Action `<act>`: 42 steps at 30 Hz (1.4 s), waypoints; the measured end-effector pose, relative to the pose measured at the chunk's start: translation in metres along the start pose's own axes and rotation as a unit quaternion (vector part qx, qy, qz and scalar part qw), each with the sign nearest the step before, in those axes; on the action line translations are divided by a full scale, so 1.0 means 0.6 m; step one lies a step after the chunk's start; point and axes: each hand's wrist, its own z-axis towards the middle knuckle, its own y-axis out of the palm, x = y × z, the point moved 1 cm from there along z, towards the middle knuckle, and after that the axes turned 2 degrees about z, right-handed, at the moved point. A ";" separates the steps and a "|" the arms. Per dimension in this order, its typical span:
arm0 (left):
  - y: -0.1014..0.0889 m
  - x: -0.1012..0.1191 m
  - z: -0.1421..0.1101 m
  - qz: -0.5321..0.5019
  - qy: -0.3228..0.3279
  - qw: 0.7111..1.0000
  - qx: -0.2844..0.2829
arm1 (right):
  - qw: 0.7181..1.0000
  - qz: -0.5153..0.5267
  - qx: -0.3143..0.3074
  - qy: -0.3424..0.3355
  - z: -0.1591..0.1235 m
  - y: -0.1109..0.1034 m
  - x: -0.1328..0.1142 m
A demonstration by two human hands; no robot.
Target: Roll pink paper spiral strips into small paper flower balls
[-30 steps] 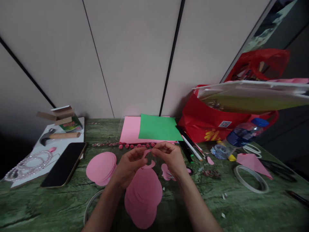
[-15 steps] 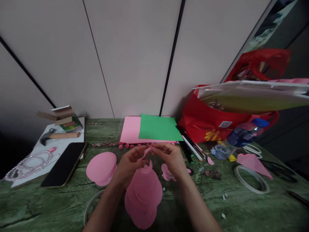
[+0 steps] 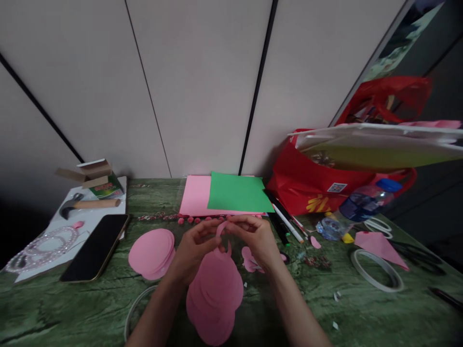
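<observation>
Both my hands meet above the green table, pinching one narrow curled pink paper strip (image 3: 222,230). My left hand (image 3: 193,248) grips its left part with closed fingers. My right hand (image 3: 253,238) pinches the strip's upper right end. The strip's lower end curls down toward a stack of pink paper circles (image 3: 215,294) lying just below my hands. A second stack of pink circles (image 3: 152,246) lies to the left of my left hand. A small pink cut-out (image 3: 249,258) rests under my right wrist.
A black phone (image 3: 94,246) and a white sheet with a hammer (image 3: 87,204) and beads (image 3: 43,243) lie left. Pink and green paper sheets (image 3: 237,193) lie behind. Pens (image 3: 285,219), a red bag (image 3: 314,185), a water bottle (image 3: 358,205), tape rings (image 3: 376,267) and scissors (image 3: 415,250) crowd the right.
The pink strip has curled tighter between my fingers, its loose end now hanging lower toward the circle stack. My hands stayed in place and the camera shifted slightly.
</observation>
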 end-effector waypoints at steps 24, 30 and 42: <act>0.008 0.007 -0.003 0.009 0.015 1.000 -0.010 | 0.999 -0.007 -0.042 -0.005 -0.002 0.003 0.000; 0.008 0.006 -0.002 0.005 0.016 1.000 0.011 | 1.000 -0.021 -0.014 -0.013 0.000 0.005 -0.004; 0.005 0.003 0.000 0.004 0.023 1.000 0.018 | 1.000 0.001 -0.021 -0.016 0.001 0.002 0.003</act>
